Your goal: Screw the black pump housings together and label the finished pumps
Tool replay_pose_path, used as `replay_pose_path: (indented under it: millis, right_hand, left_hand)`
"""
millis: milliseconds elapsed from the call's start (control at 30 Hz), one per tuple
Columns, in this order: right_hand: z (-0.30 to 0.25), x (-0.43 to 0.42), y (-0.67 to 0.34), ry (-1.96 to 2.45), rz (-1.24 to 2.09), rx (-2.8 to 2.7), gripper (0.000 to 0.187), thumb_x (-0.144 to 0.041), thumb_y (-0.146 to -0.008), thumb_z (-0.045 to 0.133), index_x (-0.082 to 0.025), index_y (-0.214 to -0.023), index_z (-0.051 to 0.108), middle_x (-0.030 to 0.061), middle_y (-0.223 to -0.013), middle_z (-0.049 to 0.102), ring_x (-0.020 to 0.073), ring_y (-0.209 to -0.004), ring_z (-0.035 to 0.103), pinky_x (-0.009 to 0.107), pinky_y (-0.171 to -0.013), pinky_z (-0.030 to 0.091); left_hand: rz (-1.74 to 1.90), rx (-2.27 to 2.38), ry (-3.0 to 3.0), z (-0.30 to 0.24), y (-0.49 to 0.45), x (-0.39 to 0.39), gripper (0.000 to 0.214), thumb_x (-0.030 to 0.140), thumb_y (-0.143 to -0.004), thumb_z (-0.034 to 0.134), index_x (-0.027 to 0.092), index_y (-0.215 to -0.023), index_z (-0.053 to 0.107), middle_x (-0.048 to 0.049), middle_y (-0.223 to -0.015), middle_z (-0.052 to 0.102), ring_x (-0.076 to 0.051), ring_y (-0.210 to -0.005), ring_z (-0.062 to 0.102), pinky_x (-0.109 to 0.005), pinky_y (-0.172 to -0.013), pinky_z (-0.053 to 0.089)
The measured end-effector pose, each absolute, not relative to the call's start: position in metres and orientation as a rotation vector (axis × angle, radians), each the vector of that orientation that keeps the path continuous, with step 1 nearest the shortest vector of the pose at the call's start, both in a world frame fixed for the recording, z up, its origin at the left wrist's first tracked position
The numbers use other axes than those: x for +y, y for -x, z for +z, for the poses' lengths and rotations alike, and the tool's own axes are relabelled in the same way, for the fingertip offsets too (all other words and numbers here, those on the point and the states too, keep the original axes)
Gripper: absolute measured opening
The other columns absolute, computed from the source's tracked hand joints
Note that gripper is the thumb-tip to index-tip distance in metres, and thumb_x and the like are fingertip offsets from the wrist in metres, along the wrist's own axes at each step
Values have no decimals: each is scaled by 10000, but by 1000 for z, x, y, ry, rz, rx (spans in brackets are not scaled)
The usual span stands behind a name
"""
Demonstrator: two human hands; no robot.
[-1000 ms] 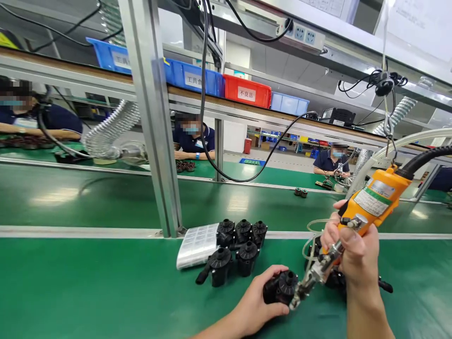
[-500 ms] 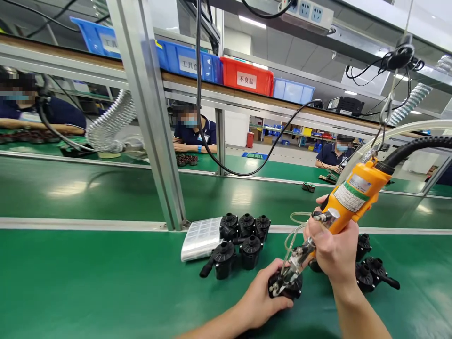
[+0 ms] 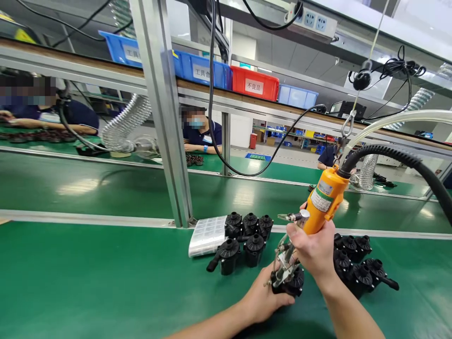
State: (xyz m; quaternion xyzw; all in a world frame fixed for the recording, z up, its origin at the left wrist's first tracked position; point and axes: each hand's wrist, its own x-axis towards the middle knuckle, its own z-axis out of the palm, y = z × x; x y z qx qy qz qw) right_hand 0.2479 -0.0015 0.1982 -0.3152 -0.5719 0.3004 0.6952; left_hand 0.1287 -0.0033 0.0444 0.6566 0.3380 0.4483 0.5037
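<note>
My left hand (image 3: pixel 265 293) is wrapped round a black pump housing (image 3: pixel 294 283) on the green bench mat. My right hand (image 3: pixel 316 245) grips an orange electric screwdriver (image 3: pixel 325 195) with a label on its body. The tool leans a little to the right, and its metal tip assembly (image 3: pixel 285 268) with thin tubing is down at the top of the held pump. The exact contact of the bit is hidden by that assembly. Left of my hands stand several black pumps (image 3: pixel 254 249). Several more pumps (image 3: pixel 363 278) stand right of my right wrist.
A clear compartment tray (image 3: pixel 208 235) lies beside the left pumps, near an aluminium post (image 3: pixel 164 117). The screwdriver's black cable (image 3: pixel 413 165) and a pale hose (image 3: pixel 399 115) run off to the right. Blue bins and a red bin (image 3: pixel 254 84) sit on the shelf. Co-workers sit beyond the bench.
The screwdriver has swung left and more upright, its tip assembly staying over the held pump. My right hand has moved left with it, uncovering more pumps on the right. The view has shifted slightly.
</note>
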Motion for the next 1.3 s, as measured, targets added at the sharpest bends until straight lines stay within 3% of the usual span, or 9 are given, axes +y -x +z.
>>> replay_pose_path:
  millis: [167, 300, 400, 533, 667, 800, 933, 1067, 1300]
  right_hand:
    - [207, -4, -286, 615, 841, -1119, 501, -316, -623, 885, -217, -1021, 597, -54, -705, 552, 79, -491, 438, 213, -449, 392]
    - [224, -22, -356, 270, 776, -901, 558, -617, -686, 813, -271, -1067, 598, -106, -582, 380, 67, -410, 242, 204, -397, 291]
    - [232, -28, -392, 329, 771, -888, 613, -609, -594, 864, -255, -1026, 610, -99, -559, 384, 70, -403, 228, 210, -383, 248]
    - [235, -24, -394, 439, 705, -923, 541, -551, -635, 829, -233, -1015, 612, -89, -550, 413, 73, -404, 299, 201, -401, 295]
    - [236, -18, -376, 487, 660, -943, 527, -519, -669, 820, -223, -1037, 587, -85, -539, 434, 82, -401, 347, 199, -406, 323]
    - [237, -16, -362, 476, 662, -969, 536, -484, -679, 845, -209, -1059, 585, -77, -568, 455, 79, -416, 385, 204, -425, 353]
    - [236, -13, -355, 431, 698, -964, 567, -460, -636, 893, -200, -1033, 583, -57, -651, 498, 73, -445, 417, 215, -435, 381]
    - [231, -10, -347, 413, 713, -990, 535, -452, -683, 891, -202, -1047, 589, -62, -611, 493, 86, -440, 432, 220, -436, 381]
    - [214, 8, -332, 479, 709, -1053, 497, -362, -728, 879, -214, -1095, 578, -67, -652, 516, 100, -456, 479, 248, -461, 433]
  left_hand:
    - [1065, 947, -1611, 23, -127, -1, 738, 253, -607, 936, 213, -1302, 692, -79, -1195, 743, -358, -1136, 664, -450, -1048, 530]
    - [1197, 1114, -1591, 10, -128, 7, 680, 148, -653, 840, 244, -1303, 666, -102, -1358, 670, -353, -1291, 593, -478, -1182, 428]
    - [1223, 1047, -1485, 3, -131, 13, 809, 139, -727, 739, 271, -1492, 511, -134, -1499, 555, -312, -1250, 630, -474, -1121, 493]
    - [1056, 879, -1464, -2, -131, 14, 1075, 121, -743, 711, 328, -1663, 196, -157, -1575, 470, -286, -1316, 605, -446, -1083, 529]
    - [1022, 1026, -1897, 34, -115, 13, 688, 142, -876, 611, 282, -1537, 479, -134, -1362, 626, -251, -1053, 664, -418, -918, 587]
    - [989, 1475, -2363, 101, -78, 21, 475, 142, -933, 588, 204, -1401, 639, -154, -1324, 678, -365, -1236, 574, -575, -1076, 476]
    - [652, 1836, -2376, 139, -50, 30, 243, 192, -975, 582, 139, -1072, 798, -175, -1080, 769, -415, -1187, 632, -660, -1132, 409]
    - [608, 1664, -2323, 135, -55, 27, 120, 180, -907, 689, 190, -909, 809, -116, -1054, 787, -357, -1150, 699, -637, -1270, 256]
    - [655, 1281, -2141, 107, -84, 13, 123, 270, -837, 764, 246, -946, 816, -100, -1149, 801, -397, -1363, 589, -525, -1138, 469]
